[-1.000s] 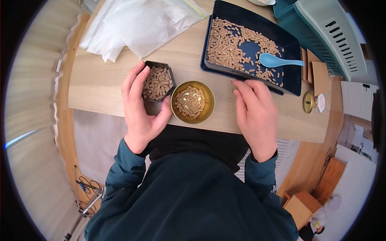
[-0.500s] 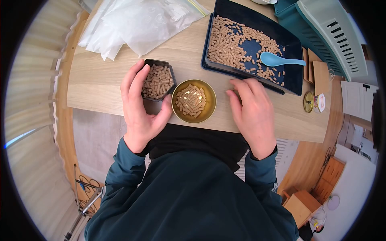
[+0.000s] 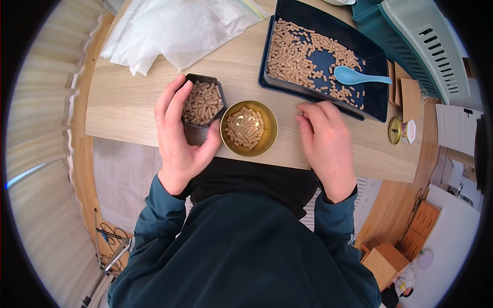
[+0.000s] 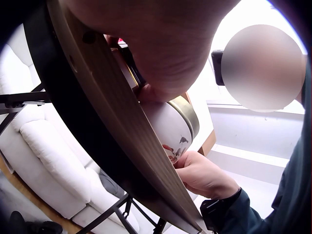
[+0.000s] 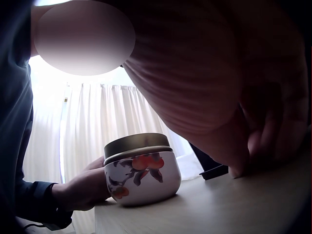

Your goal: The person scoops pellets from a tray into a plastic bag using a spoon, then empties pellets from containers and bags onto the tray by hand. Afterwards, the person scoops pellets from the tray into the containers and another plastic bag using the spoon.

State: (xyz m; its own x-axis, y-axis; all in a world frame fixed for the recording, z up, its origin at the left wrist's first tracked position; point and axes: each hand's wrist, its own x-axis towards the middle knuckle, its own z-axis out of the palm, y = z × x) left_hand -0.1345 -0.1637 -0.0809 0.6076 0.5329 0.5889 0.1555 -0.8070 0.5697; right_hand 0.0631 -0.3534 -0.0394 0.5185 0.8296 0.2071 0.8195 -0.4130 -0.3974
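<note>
My left hand point(image 3: 181, 141) grips a black hexagonal container point(image 3: 222, 114) full of tan pellets point(image 3: 202, 104), fingers along its left side and thumb near its lower right. Just right of it stands a round bowl with a gold interior point(image 3: 268, 136), with pellets at the bottom. In the right wrist view it is a white jar point(image 5: 141, 178) with painted orange fruit and a gold rim. My right hand point(image 3: 328, 149) is low over the table, right of the bowl, with bent fingers; the thumb tip touches the tabletop in the right wrist view. Whether anything lies between those fingers is hidden.
A dark blue tray point(image 3: 377, 105) with scattered pellets and a light blue spoon point(image 3: 359, 77) stands behind my right hand. Clear plastic bags point(image 3: 179, 36) lie at the back left. Cardboard pieces point(image 3: 410, 100) and a gold lid point(image 3: 395, 130) are at the right.
My right hand's fingers have spread slightly and drawn together again near the same spot. Two small pellets beside its fingertips are no longer visible. My left hand keeps its grip.
</note>
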